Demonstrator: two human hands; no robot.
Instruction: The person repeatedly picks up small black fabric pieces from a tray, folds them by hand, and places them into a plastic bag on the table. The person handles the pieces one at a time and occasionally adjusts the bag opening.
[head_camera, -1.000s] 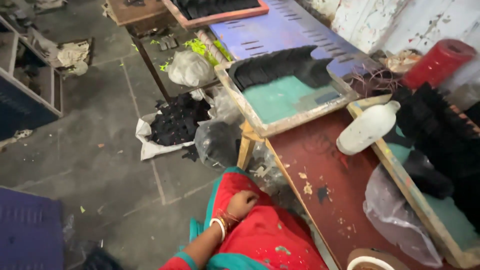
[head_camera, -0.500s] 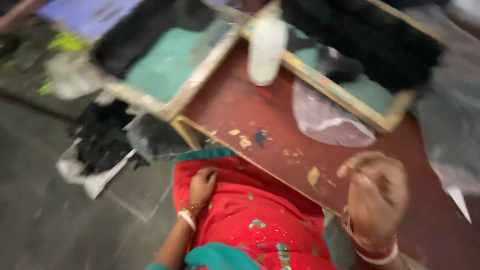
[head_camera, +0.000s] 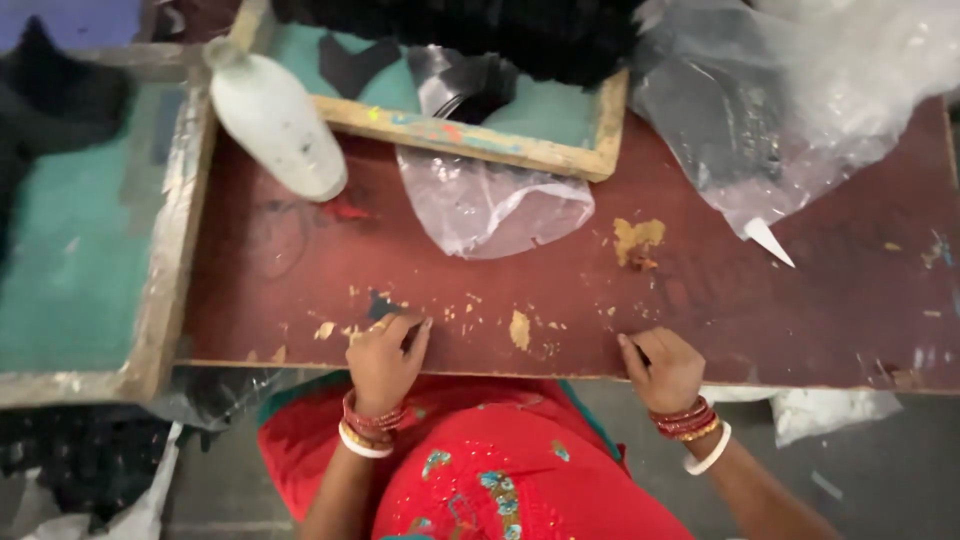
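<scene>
Empty, loosely curled grips: left hand and right hand rest on the maroon table edge, below a clear plastic bag.

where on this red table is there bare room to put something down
The widest bare patch on the table lies right of the yellow chip, below the big plastic sheet. A smaller strip lies between both hands, left hand and right hand. Crowded near the white bottle and clear bag.

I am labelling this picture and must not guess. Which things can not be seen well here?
- Head view: black pieces in the wooden-framed tray are cut off by the top edge.
- Clear plastic bag: its dark contents are blurred by the film.
- Right hand: fingers curl, so anything beneath is hidden.
- Left hand rests flat on the table.
</scene>
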